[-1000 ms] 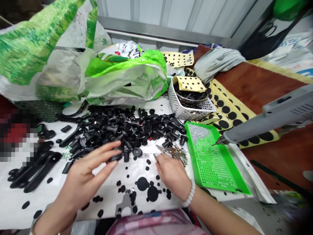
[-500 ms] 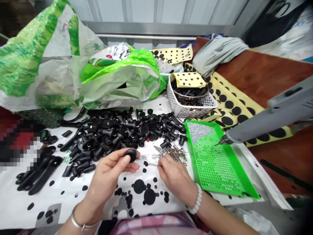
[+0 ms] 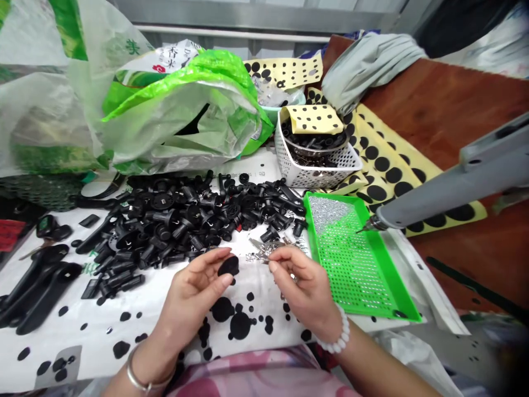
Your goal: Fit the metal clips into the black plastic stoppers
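One black part in hand, heap left

Your left hand (image 3: 190,298) has its grip around a round black part (image 3: 228,266) above the counter (image 3: 97,353). Your right hand (image 3: 303,289) nears metal pieces (image 3: 261,248); its hold, can't tell. Beyond, heaped black parts (image 3: 194,214) seemingly await handling.

One green tray (image 3: 399,286) has one white basket (image 3: 298,172) behind it and two hands (image 3: 188,295) to its left. One screwdriver (image 3: 430,199) overhangs it.
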The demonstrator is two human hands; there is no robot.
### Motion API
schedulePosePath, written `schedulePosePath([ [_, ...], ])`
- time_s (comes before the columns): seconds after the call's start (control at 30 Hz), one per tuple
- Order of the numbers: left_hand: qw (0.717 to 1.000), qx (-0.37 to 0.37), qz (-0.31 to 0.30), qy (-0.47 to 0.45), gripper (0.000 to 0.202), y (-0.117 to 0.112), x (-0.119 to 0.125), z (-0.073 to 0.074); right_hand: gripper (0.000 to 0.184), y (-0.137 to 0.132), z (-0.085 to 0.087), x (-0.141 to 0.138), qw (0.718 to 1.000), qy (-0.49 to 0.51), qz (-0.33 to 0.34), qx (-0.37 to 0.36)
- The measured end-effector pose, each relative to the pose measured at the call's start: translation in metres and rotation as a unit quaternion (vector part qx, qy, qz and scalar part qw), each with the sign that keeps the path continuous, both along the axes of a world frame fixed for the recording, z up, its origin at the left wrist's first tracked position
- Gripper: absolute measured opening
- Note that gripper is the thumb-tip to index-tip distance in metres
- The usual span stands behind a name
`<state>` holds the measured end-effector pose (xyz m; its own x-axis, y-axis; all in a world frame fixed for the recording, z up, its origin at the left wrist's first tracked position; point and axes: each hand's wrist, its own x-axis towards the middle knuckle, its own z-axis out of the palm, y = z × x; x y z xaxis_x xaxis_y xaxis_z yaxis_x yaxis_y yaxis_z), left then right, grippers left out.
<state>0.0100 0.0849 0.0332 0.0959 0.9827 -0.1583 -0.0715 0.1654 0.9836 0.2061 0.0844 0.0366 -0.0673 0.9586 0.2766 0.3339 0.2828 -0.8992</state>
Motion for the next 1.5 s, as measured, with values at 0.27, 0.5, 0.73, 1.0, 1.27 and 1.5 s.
schedulePosePath([
  [0.27, 0.875, 0.304, -0.007, 0.378, 0.047, -0.007, 0.0, -0.007, 0.01, -0.001, 0.01, -0.008, 0.992, -0.071, 0.064, 0.084],
  [0.5, 0.815, 0.389, -0.015, 0.43, 0.048, -0.009, 0.001, -0.005, 0.016, 0.0, 0.017, -0.011, 0.97, -0.185, 0.114, 0.105],
  [0.73, 0.79, 0.414, -0.049, 0.449, 0.065, -0.014, 0.004, -0.007, 0.02, -0.007, 0.023, -0.025, 0.917, -0.374, 0.088, 0.111],
  [1.0, 0.796, 0.42, -0.009, 0.437, 0.06, -0.013, 0.004, -0.011, 0.009, 0.003, 0.017, -0.031, 0.97, -0.213, 0.12, 0.011],
  [1.27, 0.8, 0.407, 0.0, 0.441, 0.052, -0.012, 0.004, -0.013, 0.014, 0.003, 0.005, -0.022, 0.983, -0.125, 0.132, 0.0],
  [1.5, 0.793, 0.413, -0.006, 0.447, 0.048, -0.014, 0.008, -0.015, 0.014, 0.001, 0.0, -0.032, 0.993, -0.046, 0.11, -0.017],
])
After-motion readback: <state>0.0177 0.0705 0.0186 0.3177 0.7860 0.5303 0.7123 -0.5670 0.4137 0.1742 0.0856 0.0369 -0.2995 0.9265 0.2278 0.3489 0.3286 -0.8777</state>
